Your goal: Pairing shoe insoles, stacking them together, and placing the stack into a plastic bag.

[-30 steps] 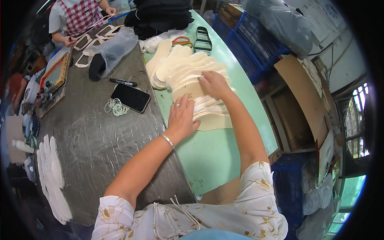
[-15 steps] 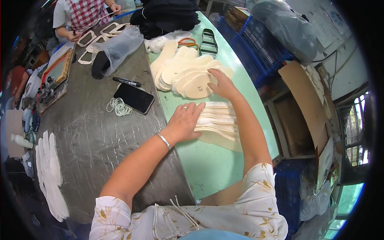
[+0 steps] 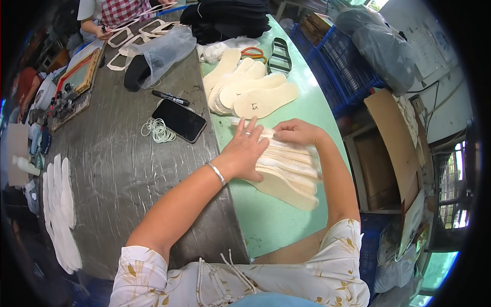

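Note:
Cream, fleecy insoles point(image 3: 289, 159) lie fanned in an overlapping row on the green tabletop. My left hand point(image 3: 241, 152) rests over their left ends, fingers spread and flat. At the far end of this row, my right hand point(image 3: 297, 132) has its fingers curled in a pinch on an insole point(image 3: 267, 132); blur and the fingers hide part of it. Beyond both hands, a second fanned pile of cream insoles point(image 3: 268, 98) has its top piece marked in dark ink.
Left of the insoles are a black phone point(image 3: 180, 121), a coil of pale cord point(image 3: 159, 131) and a marker point(image 3: 170, 97). White insoles point(image 3: 60, 215) lie at far left. Farther back are orange-handled scissors point(image 3: 254, 53), a dark metal cutting die point(image 3: 281, 56), black fabric point(image 3: 225, 20) and a co-worker's hand point(image 3: 104, 33).
My right hand has come back from the far pile with an insole to the near row. The far pile shows fewer pieces on top. My left hand's fingers have spread wider.

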`<state>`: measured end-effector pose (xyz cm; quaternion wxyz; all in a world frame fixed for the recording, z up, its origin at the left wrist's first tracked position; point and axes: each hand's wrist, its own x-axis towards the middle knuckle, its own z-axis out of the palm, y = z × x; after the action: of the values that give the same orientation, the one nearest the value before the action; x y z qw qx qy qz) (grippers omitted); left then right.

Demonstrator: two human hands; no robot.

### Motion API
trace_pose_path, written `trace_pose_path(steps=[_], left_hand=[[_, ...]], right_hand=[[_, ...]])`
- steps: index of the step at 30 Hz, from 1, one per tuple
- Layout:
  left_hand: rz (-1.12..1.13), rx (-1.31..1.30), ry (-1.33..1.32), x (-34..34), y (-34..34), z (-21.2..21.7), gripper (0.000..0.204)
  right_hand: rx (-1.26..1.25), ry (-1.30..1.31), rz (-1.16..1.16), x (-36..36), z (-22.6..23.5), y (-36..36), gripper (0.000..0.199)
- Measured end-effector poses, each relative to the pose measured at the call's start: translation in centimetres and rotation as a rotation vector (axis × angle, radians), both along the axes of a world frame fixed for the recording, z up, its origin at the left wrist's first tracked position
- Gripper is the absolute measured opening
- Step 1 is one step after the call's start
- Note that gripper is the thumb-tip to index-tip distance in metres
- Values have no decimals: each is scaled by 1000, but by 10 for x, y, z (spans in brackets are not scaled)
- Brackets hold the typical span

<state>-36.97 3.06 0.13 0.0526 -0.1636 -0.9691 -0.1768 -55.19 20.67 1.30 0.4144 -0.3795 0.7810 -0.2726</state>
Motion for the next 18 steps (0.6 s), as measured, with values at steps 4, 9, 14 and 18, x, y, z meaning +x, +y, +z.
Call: trace_pose_path(steps=[4,9,14,18], left_hand=[[-31,-10,-119,-4,9,2,82],[-1,11,-49,-1,9,-8,82],[-16,73,-68,0,8,-11,76],[11,68,-62,7,12,-9,67]], right_hand=[[-375,519,-152,-32,-16,-36,52],[-86,916,43,-65,-35,-97,114],[201,853,193,-66,-22,-87,84],[23,262,57,-27,-16,-33,59]])
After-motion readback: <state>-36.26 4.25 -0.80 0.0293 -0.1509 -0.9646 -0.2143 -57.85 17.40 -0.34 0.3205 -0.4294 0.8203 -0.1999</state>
